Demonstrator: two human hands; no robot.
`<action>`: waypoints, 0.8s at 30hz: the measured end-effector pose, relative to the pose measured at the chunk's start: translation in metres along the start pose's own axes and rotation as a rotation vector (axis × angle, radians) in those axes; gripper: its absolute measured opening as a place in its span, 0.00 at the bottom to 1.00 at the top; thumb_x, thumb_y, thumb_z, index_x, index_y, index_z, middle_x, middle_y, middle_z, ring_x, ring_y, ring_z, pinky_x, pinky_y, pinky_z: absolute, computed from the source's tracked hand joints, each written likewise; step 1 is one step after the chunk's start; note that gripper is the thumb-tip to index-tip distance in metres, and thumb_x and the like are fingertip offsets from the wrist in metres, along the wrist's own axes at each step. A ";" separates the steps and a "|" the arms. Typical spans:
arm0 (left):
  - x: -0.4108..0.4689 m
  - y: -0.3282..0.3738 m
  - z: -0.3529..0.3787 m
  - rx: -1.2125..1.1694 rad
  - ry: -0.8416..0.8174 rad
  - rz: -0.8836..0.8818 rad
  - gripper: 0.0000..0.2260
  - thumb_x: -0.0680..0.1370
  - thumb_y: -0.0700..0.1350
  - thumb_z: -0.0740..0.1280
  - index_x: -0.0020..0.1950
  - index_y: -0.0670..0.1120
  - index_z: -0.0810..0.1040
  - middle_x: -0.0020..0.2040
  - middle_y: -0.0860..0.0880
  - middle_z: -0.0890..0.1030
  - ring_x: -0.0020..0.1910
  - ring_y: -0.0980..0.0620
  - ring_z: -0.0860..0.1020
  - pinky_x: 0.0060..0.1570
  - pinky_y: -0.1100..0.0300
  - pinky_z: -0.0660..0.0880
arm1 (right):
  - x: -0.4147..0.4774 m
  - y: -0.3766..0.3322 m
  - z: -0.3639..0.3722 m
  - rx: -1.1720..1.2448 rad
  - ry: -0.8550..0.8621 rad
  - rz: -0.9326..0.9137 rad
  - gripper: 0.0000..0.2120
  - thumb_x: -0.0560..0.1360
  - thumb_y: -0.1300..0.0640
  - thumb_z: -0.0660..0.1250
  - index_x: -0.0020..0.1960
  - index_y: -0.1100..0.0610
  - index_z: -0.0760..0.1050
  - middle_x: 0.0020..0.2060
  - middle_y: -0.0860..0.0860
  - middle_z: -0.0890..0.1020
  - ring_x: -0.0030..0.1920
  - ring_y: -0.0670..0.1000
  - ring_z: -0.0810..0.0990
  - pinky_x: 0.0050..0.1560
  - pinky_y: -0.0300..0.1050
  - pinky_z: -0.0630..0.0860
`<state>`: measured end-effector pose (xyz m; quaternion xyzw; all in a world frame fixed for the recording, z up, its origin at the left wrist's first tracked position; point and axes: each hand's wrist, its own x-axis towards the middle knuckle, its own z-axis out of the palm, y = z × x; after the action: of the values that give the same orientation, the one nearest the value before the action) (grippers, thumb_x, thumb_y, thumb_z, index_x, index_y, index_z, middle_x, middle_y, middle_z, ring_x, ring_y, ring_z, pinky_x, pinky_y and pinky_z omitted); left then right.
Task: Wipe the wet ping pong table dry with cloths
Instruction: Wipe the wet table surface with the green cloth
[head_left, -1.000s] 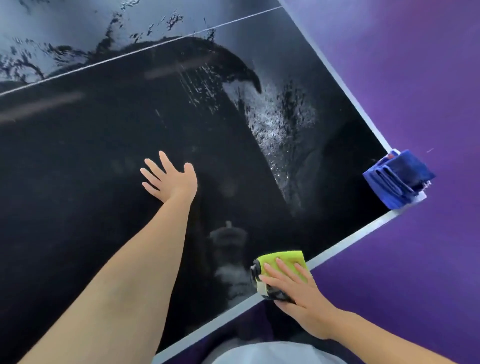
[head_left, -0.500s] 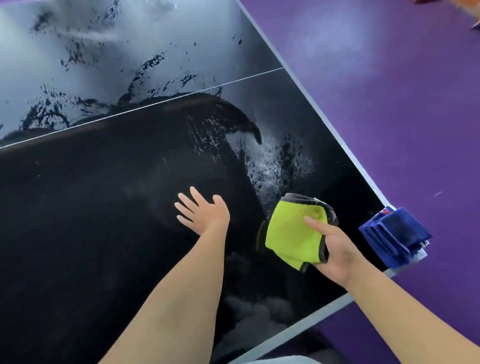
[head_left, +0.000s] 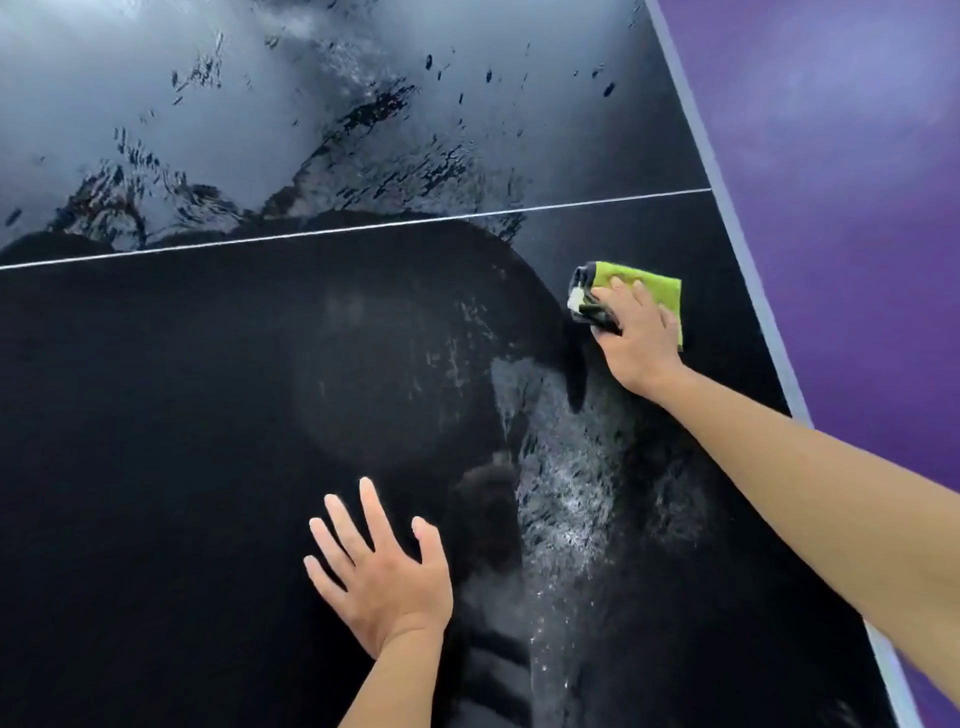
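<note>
We press the folded green cloth flat under our right hand, fingers straight, right of frame; our left hand rests spread on the wet black bench.

Bright overhead light, diffuse. I note strong pale glare across the far wet half of the glossy black ping pong worktop; the near half reads very dark. Soft dark reflection beside the left hand. Straight white lines bow slightly near frame edges. Mild softness throughout, purple floor hazy.
</note>
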<state>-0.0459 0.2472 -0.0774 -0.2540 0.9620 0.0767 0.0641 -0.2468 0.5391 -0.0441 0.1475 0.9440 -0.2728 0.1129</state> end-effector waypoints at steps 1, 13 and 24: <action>0.000 0.001 0.001 0.006 0.007 0.002 0.33 0.78 0.61 0.48 0.83 0.54 0.53 0.82 0.45 0.54 0.82 0.43 0.49 0.78 0.38 0.50 | 0.021 -0.009 0.006 -0.047 -0.025 -0.040 0.23 0.81 0.51 0.62 0.76 0.45 0.65 0.80 0.47 0.60 0.80 0.49 0.51 0.78 0.51 0.46; 0.000 0.003 0.004 0.039 0.042 -0.010 0.32 0.78 0.60 0.51 0.82 0.53 0.55 0.82 0.45 0.54 0.82 0.43 0.50 0.78 0.39 0.51 | 0.061 -0.093 0.037 -0.139 -0.320 -0.504 0.26 0.82 0.50 0.61 0.78 0.39 0.59 0.81 0.42 0.51 0.80 0.45 0.41 0.77 0.49 0.34; 0.002 0.001 -0.002 0.020 -0.033 -0.025 0.32 0.78 0.61 0.46 0.83 0.56 0.48 0.83 0.46 0.49 0.82 0.44 0.45 0.78 0.39 0.47 | -0.147 -0.020 0.059 -0.044 -0.461 -0.524 0.29 0.82 0.52 0.63 0.78 0.36 0.56 0.77 0.32 0.45 0.77 0.37 0.33 0.73 0.42 0.26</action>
<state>-0.0487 0.2470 -0.0751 -0.2642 0.9582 0.0708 0.0836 -0.1088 0.4588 -0.0400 -0.1676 0.9052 -0.2982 0.2522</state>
